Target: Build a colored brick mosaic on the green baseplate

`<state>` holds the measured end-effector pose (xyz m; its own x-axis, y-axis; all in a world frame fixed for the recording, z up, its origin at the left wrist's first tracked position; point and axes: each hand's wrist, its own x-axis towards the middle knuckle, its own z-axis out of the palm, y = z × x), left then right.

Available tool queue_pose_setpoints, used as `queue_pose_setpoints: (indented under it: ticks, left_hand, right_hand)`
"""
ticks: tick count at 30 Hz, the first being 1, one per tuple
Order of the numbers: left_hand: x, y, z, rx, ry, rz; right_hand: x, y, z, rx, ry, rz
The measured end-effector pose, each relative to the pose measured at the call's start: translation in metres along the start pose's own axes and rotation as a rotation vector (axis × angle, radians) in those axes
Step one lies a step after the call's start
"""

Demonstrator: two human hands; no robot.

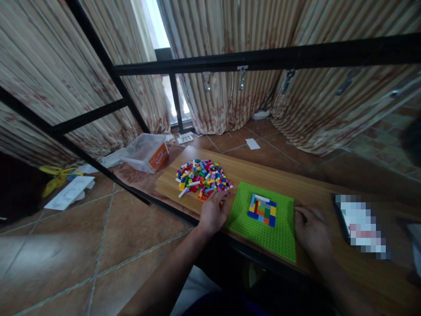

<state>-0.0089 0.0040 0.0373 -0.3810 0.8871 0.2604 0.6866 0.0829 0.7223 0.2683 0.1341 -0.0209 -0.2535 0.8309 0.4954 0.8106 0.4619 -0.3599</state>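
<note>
My left hand (214,213) is at the near right edge of a heap of small, many-coloured toy building bricks (199,177). Its fingers bend together at the bricks, and what they hold, if anything, is too small to make out. To the right lies a square green studded baseplate (241,219). Red, blue, yellow, orange, white and green bricks form a compact block (262,210) in its middle. My right hand (312,228) rests by the plate's right edge, fingers curled, with the fingertips at that edge.
A wooden tabletop (315,193) carries these things. A phone-like device (360,226), its screen blurred, lies at the right. A clear plastic bin (144,151) with an orange label stands at the far left end. Black metal bars (210,64) cross before the curtains (223,26).
</note>
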Motion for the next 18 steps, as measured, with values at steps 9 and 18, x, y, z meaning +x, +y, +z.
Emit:
queue_pose_setpoints:
  ticks: [9,18]
  left_hand:
    - [-0.012,-0.036,-0.034,0.368,0.097,-0.278]
    - [-0.007,-0.035,-0.033,0.305,0.102,-0.245]
  right_hand:
    - [0.001,-0.001,0.000,-0.001,-0.018,0.024]
    - [0.001,-0.001,0.001,0.024,-0.014,0.044]
